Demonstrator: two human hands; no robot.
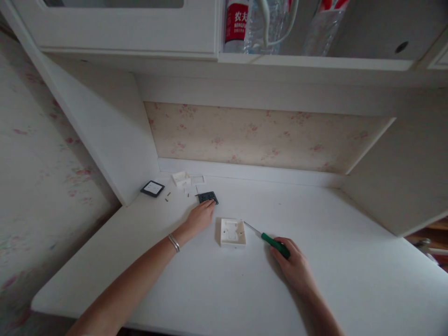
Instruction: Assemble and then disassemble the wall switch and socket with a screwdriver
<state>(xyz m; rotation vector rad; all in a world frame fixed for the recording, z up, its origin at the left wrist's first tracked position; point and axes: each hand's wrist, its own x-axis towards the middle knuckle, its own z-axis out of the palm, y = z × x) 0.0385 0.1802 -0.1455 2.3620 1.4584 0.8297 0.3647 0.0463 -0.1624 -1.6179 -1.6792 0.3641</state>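
My left hand [201,215] reaches to a black electrical wall plate [206,196] lying on the desk, its fingers closed over the near right edge. The fingertips partly cover the plate. My right hand [292,261] grips a screwdriver [275,244] by its green handle. The thin metal shaft points up and left, its tip beside the top right corner of a white square mounting box [233,232]. This box lies between my hands with its hollow side up; neither hand touches it.
Several small screws [167,199] lie left of the plate. Behind them are a second white box [181,178], a thin white frame [198,179] and a black-rimmed panel [153,188]. The white desk [210,298] runs under a cabinet shelf holding plastic bottles [237,25].
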